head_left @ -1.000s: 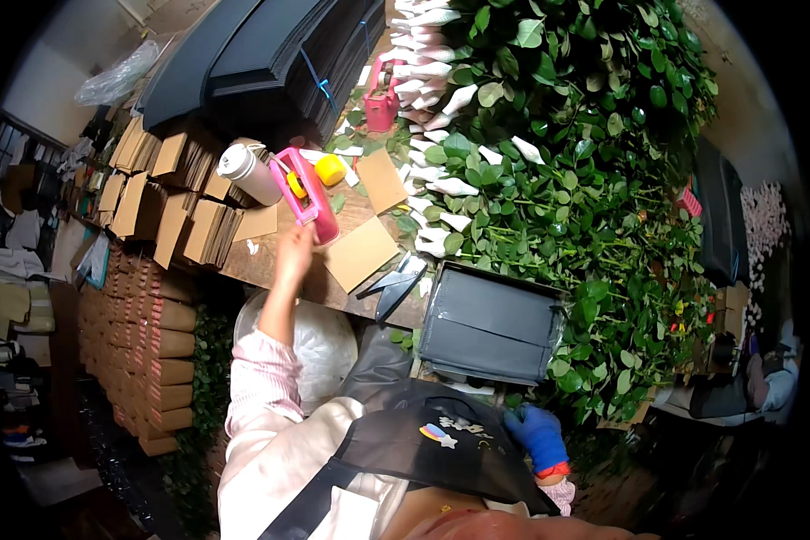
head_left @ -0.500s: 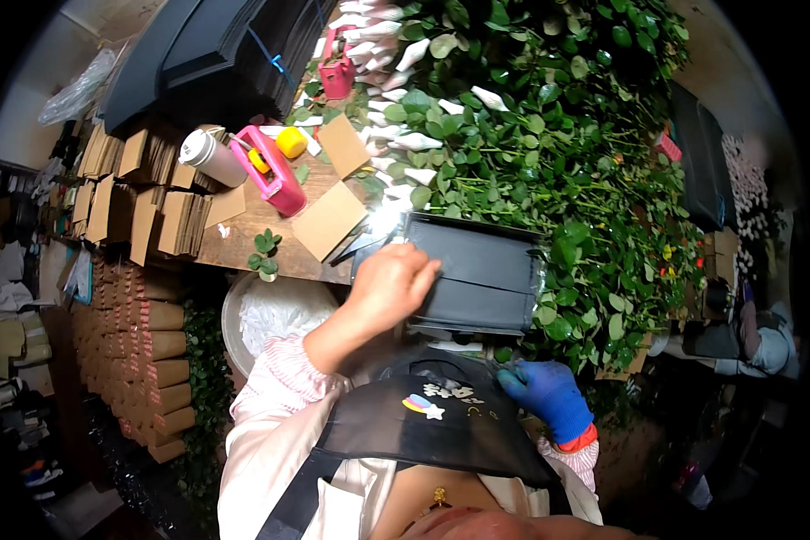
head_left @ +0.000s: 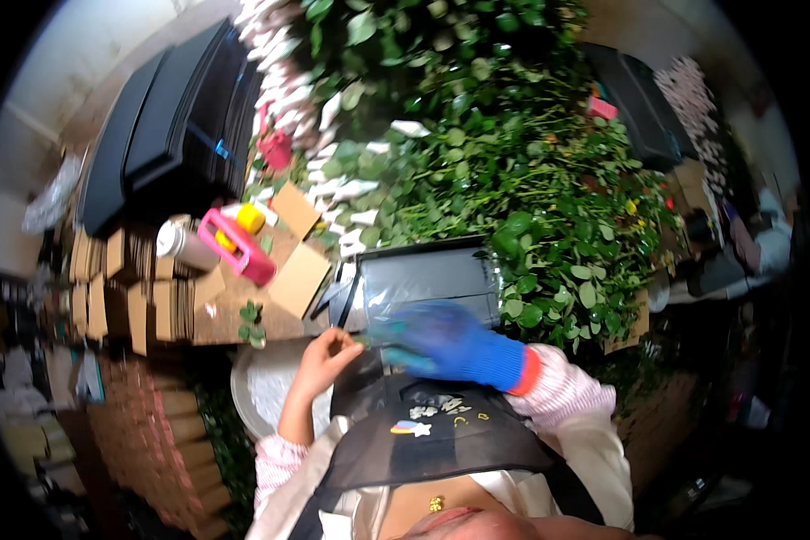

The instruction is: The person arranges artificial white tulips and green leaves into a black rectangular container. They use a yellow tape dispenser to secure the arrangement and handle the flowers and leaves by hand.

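My bare left hand is at the near left corner of a dark rectangular tray. Its thumb and fingers are pinched together, and what lies between them is too small to make out. My right hand, in a blue knitted glove with a red-orange cuff, crosses over the tray's near edge. Motion smears its fingers, so their grip is hidden. Shiny clear film seems to lie over the tray. Left of the tray are dark blade-like strips and a cardboard piece.
Leafy cut stems with white-wrapped heads heap the table beyond and to the right. At left stand a pink caddy, a white bottle and cardboard stacks. A white bin sits below the table edge.
My left hand has drawn back from the tray to its near left corner. My gloved right hand has come up from beside the apron to the tray's front. The whole view has shifted.
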### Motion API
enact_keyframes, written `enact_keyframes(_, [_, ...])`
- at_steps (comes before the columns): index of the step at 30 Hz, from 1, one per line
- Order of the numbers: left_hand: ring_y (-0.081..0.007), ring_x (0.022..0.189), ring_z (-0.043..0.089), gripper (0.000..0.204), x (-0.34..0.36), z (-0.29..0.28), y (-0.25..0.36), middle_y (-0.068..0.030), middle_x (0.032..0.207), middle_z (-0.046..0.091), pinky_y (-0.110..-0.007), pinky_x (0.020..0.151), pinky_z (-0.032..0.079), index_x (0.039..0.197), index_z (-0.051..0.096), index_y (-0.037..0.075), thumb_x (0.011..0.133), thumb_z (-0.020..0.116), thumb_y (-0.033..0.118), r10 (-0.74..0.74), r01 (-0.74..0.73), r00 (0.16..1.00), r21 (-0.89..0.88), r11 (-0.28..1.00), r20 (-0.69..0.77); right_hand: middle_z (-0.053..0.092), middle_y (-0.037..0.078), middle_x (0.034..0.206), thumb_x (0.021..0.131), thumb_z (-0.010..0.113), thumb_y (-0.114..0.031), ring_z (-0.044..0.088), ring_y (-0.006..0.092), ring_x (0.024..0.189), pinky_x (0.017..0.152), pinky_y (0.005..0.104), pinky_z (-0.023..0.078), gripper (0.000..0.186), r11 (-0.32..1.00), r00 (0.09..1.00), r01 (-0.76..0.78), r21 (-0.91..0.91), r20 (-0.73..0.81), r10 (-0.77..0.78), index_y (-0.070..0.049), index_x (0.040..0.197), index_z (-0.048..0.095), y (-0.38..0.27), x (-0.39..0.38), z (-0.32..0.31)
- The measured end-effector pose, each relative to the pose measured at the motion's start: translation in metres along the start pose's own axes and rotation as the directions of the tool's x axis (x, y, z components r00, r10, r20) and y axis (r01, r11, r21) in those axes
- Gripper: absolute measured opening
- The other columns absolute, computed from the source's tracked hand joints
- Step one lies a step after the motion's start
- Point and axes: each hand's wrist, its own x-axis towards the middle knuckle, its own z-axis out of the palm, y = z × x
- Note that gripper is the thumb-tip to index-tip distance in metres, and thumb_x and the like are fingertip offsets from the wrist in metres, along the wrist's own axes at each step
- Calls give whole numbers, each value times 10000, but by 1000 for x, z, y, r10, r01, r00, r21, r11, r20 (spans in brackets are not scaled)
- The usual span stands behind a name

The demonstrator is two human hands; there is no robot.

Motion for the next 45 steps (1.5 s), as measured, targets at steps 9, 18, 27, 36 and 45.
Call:
enact_keyframes(9, [-229, 1056, 668, 408, -13, 11, -24, -173, 1169, 677, -339, 953, 528, 1224, 554, -18, 1077, 533, 362, -155, -7, 951, -521, 854, -267, 726, 85, 922, 985, 525, -531, 583, 311, 1213, 1233, 558, 247, 490, 859, 857, 405, -314, 456, -238, -108, 932, 766, -11, 62, 0])
enact_keyframes(18, [-279, 1199, 634, 629, 49, 51, 66, -144, 1328, 651, -431, 1048, 498, 1382, 560, 17, 1083, 386, 542, 188, 264, 919, -895, 359, 346, 746, 138, 1103, 970, 681, -412, 720, 328, 983, 947, 465, 550, 404, 635, 997, -56, 771, 13, 73, -16, 947, 760, -82, -87, -70])
enact_keyframes(27, [-289, 1481, 344, 852, -32, 160, 190, -175, 1612, 338, -404, 1217, 246, 1582, 243, -40, 988, 566, 479, 602, -182, 568, -627, 757, 562, 589, 141, 1412, 999, 489, -620, 595, 335, 1243, 1083, 503, 451, 699, 1, 268, 426, 904, -127, 955, -88, 1449, 538, -61, -296, 14])
enact_keyframes(36, [-344, 1511, 340, 679, -43, 267, 165, -219, 1595, 399, -429, 1232, 230, 1542, 355, -44, 1018, 521, 355, 693, -605, 421, -389, 695, 585, 618, 89, 1353, 1020, 543, -504, 612, 281, 1196, 1039, 477, 488, 571, 602, -171, 401, 690, -589, 789, -113, 1436, 549, -90, -466, -72])
enact_keyframes(45, [-357, 1406, 478, 317, 24, 268, 95, -157, 1381, 613, -522, 1228, 228, 1281, 638, 39, 972, 635, 109, 681, -800, 596, 242, 549, 425, 648, 38, 1294, 1041, 597, -388, 629, 227, 1149, 994, 451, 525, 459, 575, -444, 259, 776, -433, 785, -137, 1424, 561, 15, -572, -51])
